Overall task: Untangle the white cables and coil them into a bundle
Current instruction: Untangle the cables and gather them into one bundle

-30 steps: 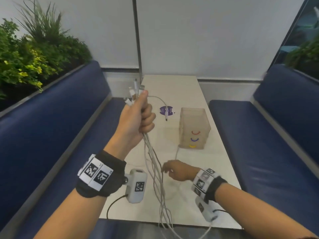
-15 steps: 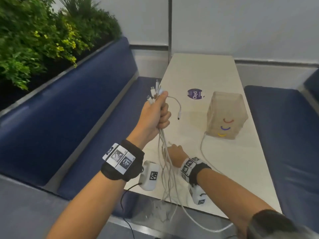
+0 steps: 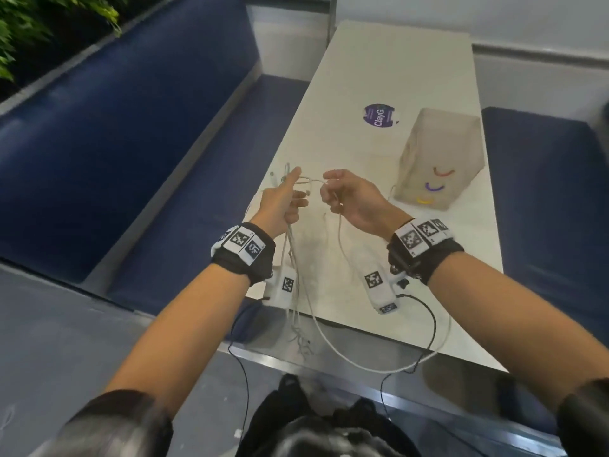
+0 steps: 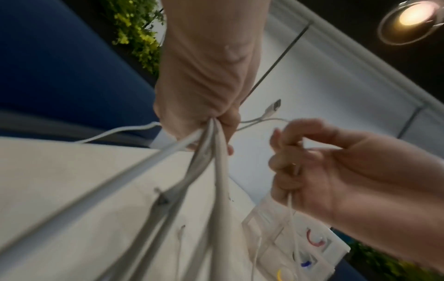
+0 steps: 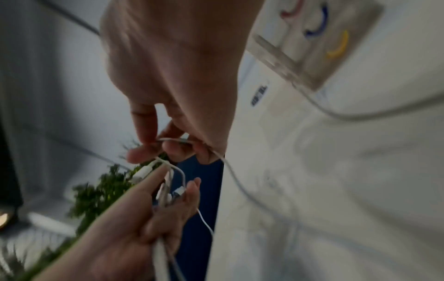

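My left hand [image 3: 283,201] grips a bunch of white cables [image 3: 293,258] above the table's near left part, plug ends poking out past the forefinger. The strands [image 4: 216,171] fan down from the fist and hang over the table's front edge. My right hand [image 3: 346,199] is level with the left, a hand's width to its right, and pinches one thin white cable [image 5: 173,140] that bridges across to the left hand. That cable [image 3: 333,338] loops down below the right hand and sweeps off the table edge. A plug [image 4: 272,109] sticks up between the hands.
A translucent box [image 3: 438,159] with red, blue and yellow curved marks stands on the white table [image 3: 379,61] to the right of my hands. A purple round sticker [image 3: 379,115] lies beyond it. Blue benches [image 3: 99,143] flank the table; plants top left.
My right hand rose from low beside the hanging strands to the left hand's level and now pinches one cable. The left hand lowered. My head tilted down toward the table.
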